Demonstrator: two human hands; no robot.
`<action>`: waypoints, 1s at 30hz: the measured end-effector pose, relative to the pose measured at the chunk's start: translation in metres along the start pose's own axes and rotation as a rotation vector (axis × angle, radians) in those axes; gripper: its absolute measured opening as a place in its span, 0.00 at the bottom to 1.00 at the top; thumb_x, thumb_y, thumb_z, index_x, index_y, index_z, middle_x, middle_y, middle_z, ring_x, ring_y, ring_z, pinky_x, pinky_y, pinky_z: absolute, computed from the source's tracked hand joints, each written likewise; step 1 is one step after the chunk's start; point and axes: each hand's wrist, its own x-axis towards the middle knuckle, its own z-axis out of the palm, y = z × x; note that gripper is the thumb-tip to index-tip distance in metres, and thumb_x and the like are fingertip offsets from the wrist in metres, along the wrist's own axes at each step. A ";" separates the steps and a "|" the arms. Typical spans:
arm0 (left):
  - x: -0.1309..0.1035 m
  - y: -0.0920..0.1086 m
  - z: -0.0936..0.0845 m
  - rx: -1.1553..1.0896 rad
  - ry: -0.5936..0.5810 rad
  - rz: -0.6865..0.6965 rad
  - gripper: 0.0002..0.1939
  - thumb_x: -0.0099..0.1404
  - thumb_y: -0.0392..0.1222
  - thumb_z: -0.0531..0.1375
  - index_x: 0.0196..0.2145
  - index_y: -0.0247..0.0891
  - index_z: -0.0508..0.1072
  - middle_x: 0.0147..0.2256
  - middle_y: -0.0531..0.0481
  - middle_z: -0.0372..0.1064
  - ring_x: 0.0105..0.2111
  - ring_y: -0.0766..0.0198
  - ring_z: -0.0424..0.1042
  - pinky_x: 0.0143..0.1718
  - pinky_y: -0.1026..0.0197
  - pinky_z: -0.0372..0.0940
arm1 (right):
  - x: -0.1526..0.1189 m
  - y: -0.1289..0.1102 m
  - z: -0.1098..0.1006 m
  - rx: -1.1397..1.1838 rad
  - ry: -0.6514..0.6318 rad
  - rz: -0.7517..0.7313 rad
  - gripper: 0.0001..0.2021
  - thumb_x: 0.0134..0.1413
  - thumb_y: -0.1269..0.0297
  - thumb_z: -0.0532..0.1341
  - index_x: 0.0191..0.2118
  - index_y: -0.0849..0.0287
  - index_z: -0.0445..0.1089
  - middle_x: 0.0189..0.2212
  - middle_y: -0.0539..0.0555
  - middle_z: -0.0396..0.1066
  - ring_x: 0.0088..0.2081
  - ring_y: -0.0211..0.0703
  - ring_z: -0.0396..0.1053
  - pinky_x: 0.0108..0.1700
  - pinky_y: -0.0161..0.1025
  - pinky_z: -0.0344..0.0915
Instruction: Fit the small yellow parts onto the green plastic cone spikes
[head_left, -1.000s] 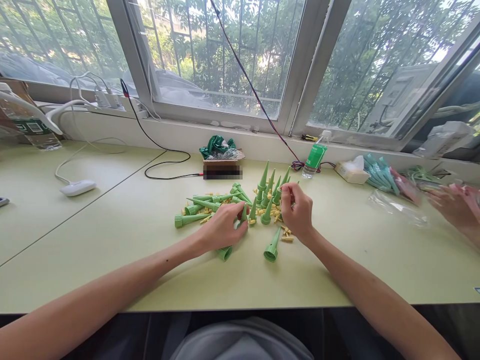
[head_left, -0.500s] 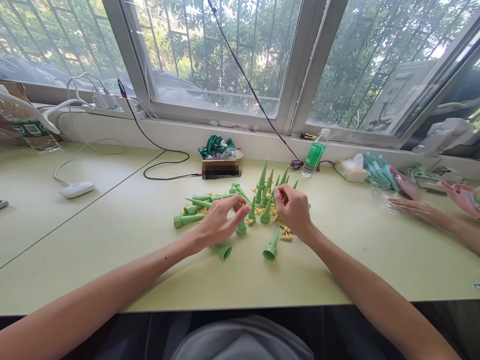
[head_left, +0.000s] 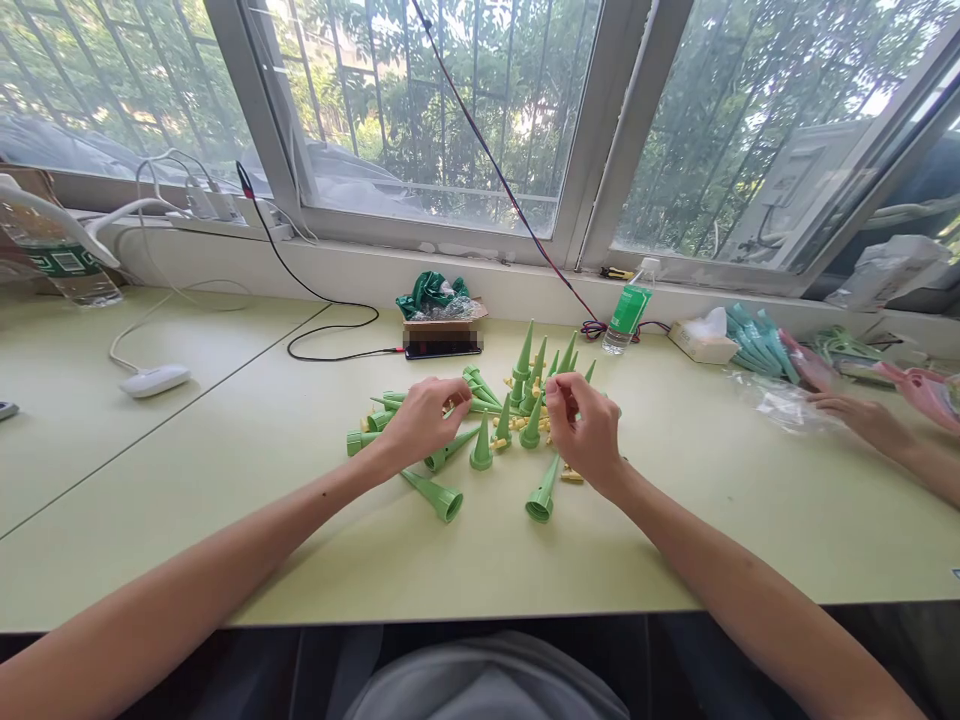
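Observation:
My left hand (head_left: 424,420) hovers over green plastic cone-shaped spikes lying on their sides. Its fingers are bent, with a gap between thumb and forefinger, and nothing shows in them. Just right of it, one green cone (head_left: 481,445) stands upright, point up. My right hand (head_left: 589,430) is closed in a pinch beside a group of upright cones (head_left: 523,360); whatever lies between its fingertips is hidden. Small yellow fittings (head_left: 572,476) are scattered among the cones and beneath the right hand. Nearer me lie two hollow cones, one at left (head_left: 439,497) and one at right (head_left: 541,500).
Behind the pile are a small box with green wrapping (head_left: 442,300), a phone (head_left: 442,350) on a black cable, and a water bottle (head_left: 628,310). A tissue box (head_left: 701,340) stands at right. Another person's hand (head_left: 862,420) touches clear plastic film (head_left: 787,405).
My left hand has moved left and slightly back, away from the upright cone, which now shows fully. My right hand has barely shifted. The other person's hand has drawn right.

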 end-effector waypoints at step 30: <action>-0.001 -0.015 0.003 0.215 -0.166 -0.010 0.10 0.56 0.38 0.59 0.18 0.40 0.73 0.25 0.44 0.68 0.34 0.52 0.68 0.35 0.54 0.63 | -0.007 -0.004 0.008 0.078 -0.146 -0.069 0.11 0.66 0.65 0.53 0.30 0.57 0.64 0.18 0.45 0.58 0.20 0.33 0.55 0.25 0.32 0.55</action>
